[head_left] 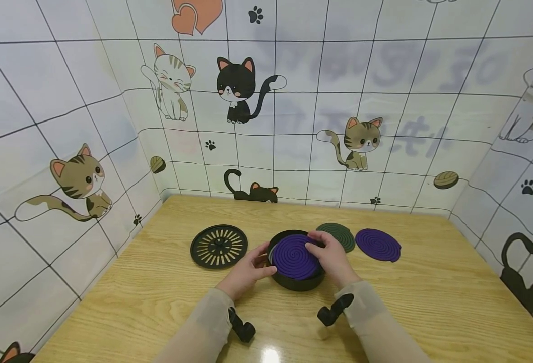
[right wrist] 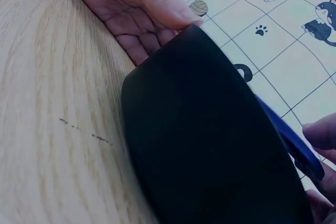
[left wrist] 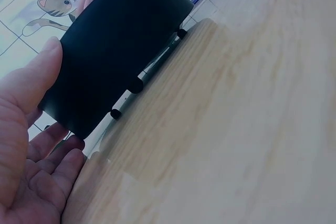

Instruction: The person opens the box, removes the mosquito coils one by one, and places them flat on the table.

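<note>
In the head view a round black mosquito coil holder [head_left: 297,285] stands on the table in front of me. My left hand [head_left: 247,272] grips its left side, with the thumb at the rim and fingers curled round the wall, as the left wrist view shows. My right hand [head_left: 332,254] pinches a purple mosquito coil [head_left: 295,256] at its right edge. This coil lies over the holder's opening and hides most of the inside. From the right wrist view, the purple coil [right wrist: 289,135] stands slanted above the rim.
A slotted black lid [head_left: 219,246] lies to the left of the holder. Behind my right hand is a green coil [head_left: 339,236], with another purple coil [head_left: 378,245] to its right. Cat-patterned wall sheeting [head_left: 293,151] borders the back and sides of the wooden table [head_left: 429,297].
</note>
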### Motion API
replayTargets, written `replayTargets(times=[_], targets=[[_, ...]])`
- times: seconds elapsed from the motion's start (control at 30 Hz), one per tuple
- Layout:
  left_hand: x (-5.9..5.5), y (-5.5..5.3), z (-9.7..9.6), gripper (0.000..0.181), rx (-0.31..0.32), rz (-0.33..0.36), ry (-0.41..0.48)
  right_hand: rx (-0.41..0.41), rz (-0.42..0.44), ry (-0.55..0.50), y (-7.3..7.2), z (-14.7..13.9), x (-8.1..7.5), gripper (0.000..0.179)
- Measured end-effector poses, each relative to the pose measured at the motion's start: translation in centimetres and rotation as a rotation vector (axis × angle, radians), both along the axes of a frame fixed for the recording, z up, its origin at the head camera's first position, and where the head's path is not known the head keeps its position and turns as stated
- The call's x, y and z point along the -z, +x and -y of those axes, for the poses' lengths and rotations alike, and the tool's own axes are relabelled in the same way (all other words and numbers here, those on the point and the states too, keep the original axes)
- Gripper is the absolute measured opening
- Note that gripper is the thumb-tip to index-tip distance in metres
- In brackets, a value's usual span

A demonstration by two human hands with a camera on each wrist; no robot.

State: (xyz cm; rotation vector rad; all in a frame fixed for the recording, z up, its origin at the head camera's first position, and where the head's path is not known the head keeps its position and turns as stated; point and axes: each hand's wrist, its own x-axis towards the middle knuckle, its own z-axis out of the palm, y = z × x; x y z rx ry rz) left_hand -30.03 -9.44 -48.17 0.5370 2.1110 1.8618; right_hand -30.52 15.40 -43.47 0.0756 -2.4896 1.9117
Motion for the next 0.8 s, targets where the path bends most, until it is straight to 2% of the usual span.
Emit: replayTargets(times=[0.23,0.8], targets=[[0.1,-0.11,-0.04,0.082,0.004,0.001,-0.008,0.037,-0.026,0.068,0.36,0.31,-0.65,0.039],[0.08,-0.1,0.04,0.084,0.014,-0.012,-0.005,0.045,0.051,-0.068,0.4,0.31,-0.92,0.044]])
